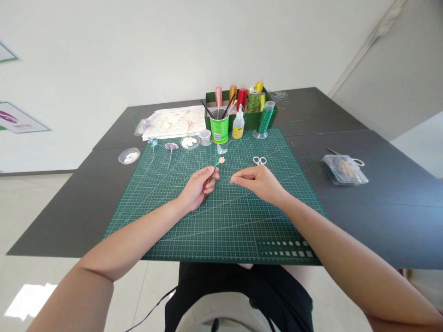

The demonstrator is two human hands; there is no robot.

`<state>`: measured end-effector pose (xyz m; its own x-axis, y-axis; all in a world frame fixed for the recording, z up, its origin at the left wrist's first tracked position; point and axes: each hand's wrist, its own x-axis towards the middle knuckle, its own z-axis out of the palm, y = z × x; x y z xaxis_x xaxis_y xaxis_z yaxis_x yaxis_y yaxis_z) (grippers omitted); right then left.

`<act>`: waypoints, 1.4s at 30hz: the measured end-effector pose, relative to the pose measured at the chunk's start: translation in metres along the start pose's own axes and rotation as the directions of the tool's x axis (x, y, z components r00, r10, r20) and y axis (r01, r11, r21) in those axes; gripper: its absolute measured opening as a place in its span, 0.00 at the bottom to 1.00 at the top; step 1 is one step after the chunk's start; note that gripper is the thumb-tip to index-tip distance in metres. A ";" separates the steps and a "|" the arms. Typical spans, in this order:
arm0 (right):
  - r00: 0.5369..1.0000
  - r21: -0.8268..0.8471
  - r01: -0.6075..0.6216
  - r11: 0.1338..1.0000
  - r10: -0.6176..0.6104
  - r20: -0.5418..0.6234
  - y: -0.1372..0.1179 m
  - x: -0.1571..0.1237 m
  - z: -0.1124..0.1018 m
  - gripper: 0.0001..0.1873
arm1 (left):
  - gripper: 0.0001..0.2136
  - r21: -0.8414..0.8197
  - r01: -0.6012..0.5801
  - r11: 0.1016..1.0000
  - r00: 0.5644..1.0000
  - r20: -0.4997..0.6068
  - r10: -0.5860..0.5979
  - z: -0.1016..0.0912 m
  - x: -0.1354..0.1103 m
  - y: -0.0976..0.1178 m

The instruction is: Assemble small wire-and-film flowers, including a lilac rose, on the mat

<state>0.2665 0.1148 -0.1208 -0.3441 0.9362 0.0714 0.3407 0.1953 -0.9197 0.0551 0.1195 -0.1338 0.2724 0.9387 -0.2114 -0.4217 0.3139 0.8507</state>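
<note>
My left hand (200,186) is closed around a thin green flower stem (215,165) with small pale blue and pink petals at its top, held just above the green cutting mat (221,221). My right hand (258,182) hovers a little to the right, fingertips pinched together; a fine thread seems to run from it toward the stem, but I cannot make it out for sure. Small white scissors (259,160) lie just beyond my right hand.
At the mat's far edge stand a green cup of brushes (219,129), a glue bottle (238,125), a green box of thread spools (249,103) and small dishes (189,142). Two finished wire flowers (170,147) lie left. A clear plastic box (344,169) sits right.
</note>
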 end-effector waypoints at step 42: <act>0.963 -0.059 0.133 0.989 -0.143 -0.227 -0.003 0.001 -0.011 0.16 | 0.10 0.679 -0.711 -0.182 0.623 0.729 0.283 0.000 -0.037 -0.013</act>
<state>0.2746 0.1189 -0.1142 -0.1817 0.9401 0.2883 0.3426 0.3354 -0.8776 0.0502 0.0806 -0.1370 0.6810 0.5699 0.4599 0.4700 -0.8217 0.3223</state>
